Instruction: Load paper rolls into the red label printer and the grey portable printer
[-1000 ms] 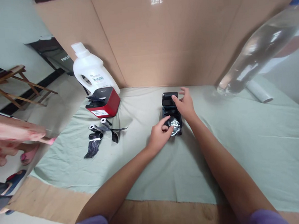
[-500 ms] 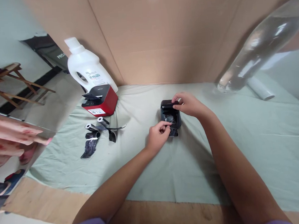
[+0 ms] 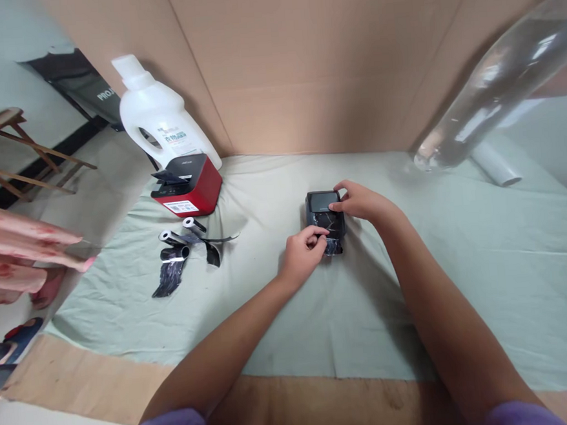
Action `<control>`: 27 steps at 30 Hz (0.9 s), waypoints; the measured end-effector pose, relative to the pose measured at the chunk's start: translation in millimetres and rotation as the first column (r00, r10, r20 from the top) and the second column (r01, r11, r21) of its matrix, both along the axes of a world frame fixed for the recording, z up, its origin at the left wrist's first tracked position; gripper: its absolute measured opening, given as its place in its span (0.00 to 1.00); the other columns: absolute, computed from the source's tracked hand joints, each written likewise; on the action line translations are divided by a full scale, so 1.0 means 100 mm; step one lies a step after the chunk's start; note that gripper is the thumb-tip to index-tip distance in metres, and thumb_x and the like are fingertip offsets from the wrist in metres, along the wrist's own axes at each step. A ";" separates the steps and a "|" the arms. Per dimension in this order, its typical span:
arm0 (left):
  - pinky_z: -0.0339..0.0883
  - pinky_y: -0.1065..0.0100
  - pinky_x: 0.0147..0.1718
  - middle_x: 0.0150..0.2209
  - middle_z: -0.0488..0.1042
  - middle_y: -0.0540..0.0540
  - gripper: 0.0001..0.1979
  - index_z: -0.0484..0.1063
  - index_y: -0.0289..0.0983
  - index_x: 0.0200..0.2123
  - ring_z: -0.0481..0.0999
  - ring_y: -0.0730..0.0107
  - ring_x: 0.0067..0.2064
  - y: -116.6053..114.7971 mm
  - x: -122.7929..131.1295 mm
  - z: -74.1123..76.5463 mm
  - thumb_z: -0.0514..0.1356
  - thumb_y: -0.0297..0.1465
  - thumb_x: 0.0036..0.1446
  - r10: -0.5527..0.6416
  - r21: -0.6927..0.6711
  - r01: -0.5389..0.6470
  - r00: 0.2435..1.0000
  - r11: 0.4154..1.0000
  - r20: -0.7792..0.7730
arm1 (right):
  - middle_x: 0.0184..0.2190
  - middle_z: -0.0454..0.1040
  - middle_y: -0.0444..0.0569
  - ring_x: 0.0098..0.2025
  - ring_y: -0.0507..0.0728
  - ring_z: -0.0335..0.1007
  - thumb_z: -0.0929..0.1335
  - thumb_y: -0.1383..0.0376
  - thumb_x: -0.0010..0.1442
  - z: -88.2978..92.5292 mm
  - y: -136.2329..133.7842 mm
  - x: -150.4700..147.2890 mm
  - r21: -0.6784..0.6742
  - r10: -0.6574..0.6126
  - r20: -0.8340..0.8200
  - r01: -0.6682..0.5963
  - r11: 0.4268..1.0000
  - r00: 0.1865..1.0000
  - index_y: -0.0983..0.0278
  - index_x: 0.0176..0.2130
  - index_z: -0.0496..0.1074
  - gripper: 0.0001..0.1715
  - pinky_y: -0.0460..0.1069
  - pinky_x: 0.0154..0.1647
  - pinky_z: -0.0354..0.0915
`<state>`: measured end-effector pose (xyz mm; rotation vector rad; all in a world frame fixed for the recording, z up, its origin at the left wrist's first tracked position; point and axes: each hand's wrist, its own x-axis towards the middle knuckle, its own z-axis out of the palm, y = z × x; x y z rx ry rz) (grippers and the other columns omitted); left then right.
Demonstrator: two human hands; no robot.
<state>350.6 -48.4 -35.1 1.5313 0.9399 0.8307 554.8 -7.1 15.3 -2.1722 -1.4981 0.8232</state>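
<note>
A small black printer (image 3: 315, 218) sits on the cloth, its lid (image 3: 319, 201) down over the back part. My right hand (image 3: 364, 201) grips the lid's right edge, thumb on top and fingers behind. At the front, my left hand (image 3: 302, 255) is closed in a pinch on a shiny black strip (image 3: 335, 246) that hangs out of the printer. Whatever lies under the lid is hidden. To the left lie several black rolls (image 3: 174, 254) with white cores and loose black strips trailing from them.
A red and black printer (image 3: 199, 192) stands at the back left, before a white detergent bottle (image 3: 153, 111). A large clear plastic bottle (image 3: 493, 94) leans at the right beside a white tube (image 3: 496, 164). Cardboard (image 3: 322, 67) walls the back. Another person's pink clothing (image 3: 14, 251) shows far left.
My right hand has swung the lid down, covering the printer's inside that showed before. My left hand keeps its pinch at the front strip. The view has shifted slightly.
</note>
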 end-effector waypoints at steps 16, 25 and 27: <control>0.52 0.73 0.19 0.13 0.56 0.59 0.34 0.62 0.30 0.69 0.55 0.76 0.15 0.73 0.40 0.20 0.59 0.42 0.66 -0.030 -0.195 0.014 0.996 0.981 -0.080 | 0.40 0.82 0.53 0.34 0.58 0.77 0.63 0.59 0.68 -0.05 -0.33 -0.08 0.118 -0.158 -0.157 0.177 0.977 0.975 0.63 0.54 0.75 0.20 0.50 0.35 0.72; 0.52 0.75 0.20 0.13 0.55 0.61 0.37 0.52 0.34 0.73 0.56 0.78 0.15 0.21 2.17 0.28 0.60 0.38 0.67 -0.281 -0.214 0.292 0.956 0.932 0.081 | 0.43 0.82 0.54 0.44 0.61 0.78 0.65 0.59 0.65 -0.02 -1.04 1.58 0.273 -0.412 -0.210 0.458 0.846 0.887 0.65 0.55 0.76 0.23 0.55 0.49 0.72; 0.52 0.75 0.20 0.13 0.56 0.60 0.35 0.52 0.36 0.73 0.56 0.78 0.16 0.11 2.55 0.29 0.59 0.36 0.67 -0.309 -0.224 0.328 0.944 0.918 0.116 | 0.45 0.82 0.53 0.46 0.62 0.78 0.66 0.58 0.63 -0.07 -1.17 1.95 0.312 -0.475 -0.269 0.543 0.780 0.838 0.65 0.53 0.77 0.23 0.56 0.52 0.71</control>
